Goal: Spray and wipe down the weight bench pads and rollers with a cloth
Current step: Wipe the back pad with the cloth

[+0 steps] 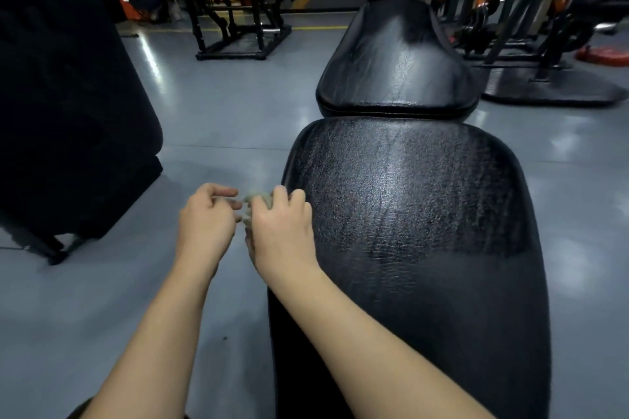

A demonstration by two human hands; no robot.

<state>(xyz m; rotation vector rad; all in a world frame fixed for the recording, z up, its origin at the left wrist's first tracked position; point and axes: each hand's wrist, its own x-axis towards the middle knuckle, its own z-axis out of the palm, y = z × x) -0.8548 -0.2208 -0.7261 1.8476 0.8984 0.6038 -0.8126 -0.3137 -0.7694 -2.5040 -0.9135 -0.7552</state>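
Two bare hands meet over the grey gym floor (221, 119), just off the left edge of a long black cracked-vinyl bench pad (408, 214). The likely slip is dropping the small, bunched pale grey-green cloth (258, 199): it hangs over the floor rather than the pad, and passing or refolding it between the hands could loosen the hold. A tight wad would also wipe only a narrow strip. The right hand (280, 224) curls over the cloth, gripping it beneath the fingers. The left hand (206, 218), just beside it, appears to pinch the cloth's near edge with thumb and fingertips, though blur softens this. A shorter black pad (398, 58) lies well beyond both hands. No spray bottle shows.
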